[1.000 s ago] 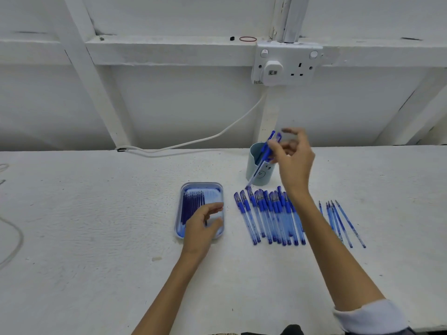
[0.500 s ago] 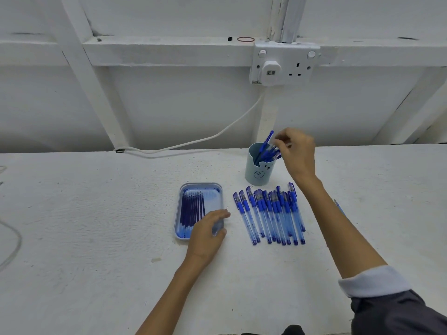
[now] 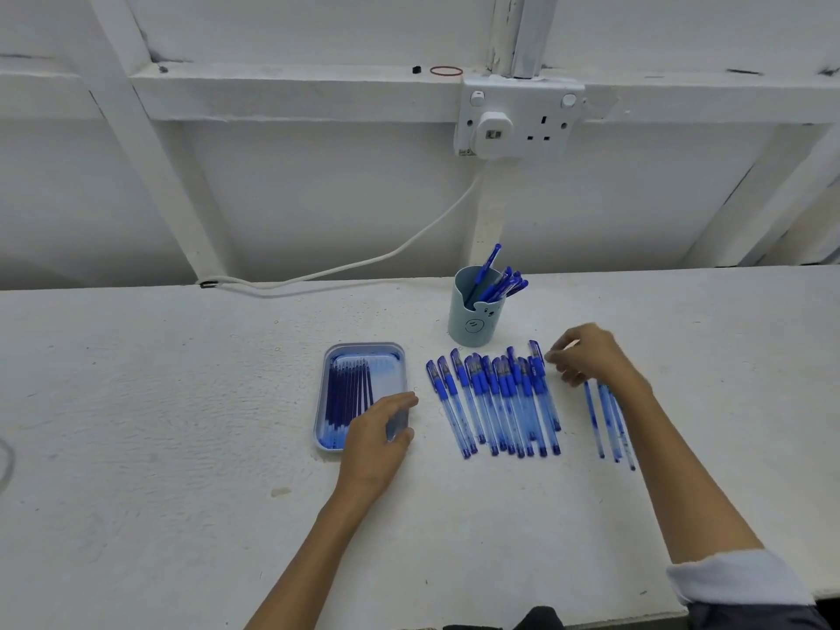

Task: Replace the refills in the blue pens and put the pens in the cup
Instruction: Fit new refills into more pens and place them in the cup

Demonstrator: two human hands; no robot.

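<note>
Nearest the camera, a rolled white sleeve (image 3: 736,579) sits on the right forearm, well in front of and to the right of the cup (image 3: 472,327). Both bare forearms reach over the white table (image 3: 182,447) toward it.

The left hand (image 3: 375,441) lies in front of and to the left of the cup. Its fingers are nearly straight and a little spread, resting over the near right corner of the blue tray (image 3: 363,352) and gripping nothing. A neat rank of dark blue refills (image 3: 347,393) lies in the left half of the tray, lengthwise.

Just in front of the cup lies a close row of blue pens (image 3: 500,402), caps toward the cup and tips toward the person, some overlapping. A few thin loose refills (image 3: 607,420) lie on the table in front of and to the right of the cup, partly under the right wrist.

The right hand (image 3: 591,356) hovers in front of and right of the cup, blurred. Its fingers are loosely curled with nothing seen between them, the tips just beside the cap of the row's rightmost pen; whether they touch it cannot be told.

The pale blue cup stands upright with a bunch of capped pens (image 3: 500,284) leaning to its right, one standing taller.

Behind the cup a white cable (image 3: 363,261) runs up the wall to a double socket (image 3: 518,120), with a red rubber band (image 3: 445,71) on the ledge above and left of it
</note>
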